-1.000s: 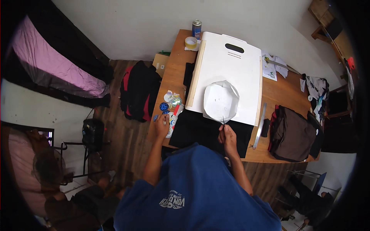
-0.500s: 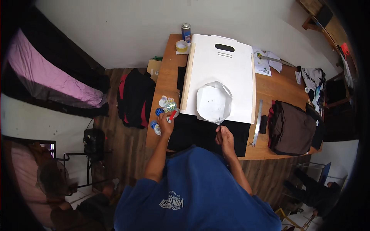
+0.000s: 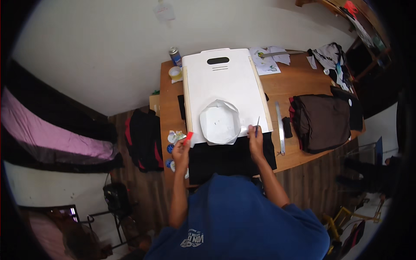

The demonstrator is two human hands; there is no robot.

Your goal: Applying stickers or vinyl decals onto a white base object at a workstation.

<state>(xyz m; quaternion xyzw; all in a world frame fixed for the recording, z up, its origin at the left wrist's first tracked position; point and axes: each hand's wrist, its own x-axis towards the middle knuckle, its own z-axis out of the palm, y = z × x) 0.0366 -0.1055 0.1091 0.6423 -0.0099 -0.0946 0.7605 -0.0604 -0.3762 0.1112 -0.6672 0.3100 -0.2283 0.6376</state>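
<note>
My left hand [image 3: 180, 152] is closed on a small red piece [image 3: 188, 138] with a whitish part, held up by the near left corner of a white board [image 3: 229, 84]. At that board's near right, my right hand [image 3: 256, 135] grips a thin, dark, pointed tool [image 3: 258, 121], tip upward; its exact kind is too small to tell. Between my hands, a shallow folded-paper tray [image 3: 220, 138] with a few dark specks in it rests on the board. Black fabric [image 3: 223, 159] comes out from under the board toward me. Several small round stickers or patches [image 3: 170, 148] lie beside my left hand.
On the table [image 3: 299, 82], a metal ruler [image 3: 281, 130] and folded dark garments [image 3: 320, 123] lie to the right. A spray can [image 3: 174, 56] and a tape roll [image 3: 175, 72] stand at the far left. A dark bag [image 3: 145, 138] sits left of the table.
My left hand has come away from the pile of small patches with the red piece. My right hand has shifted right of the paper tray, its tool raised. The view has tilted.
</note>
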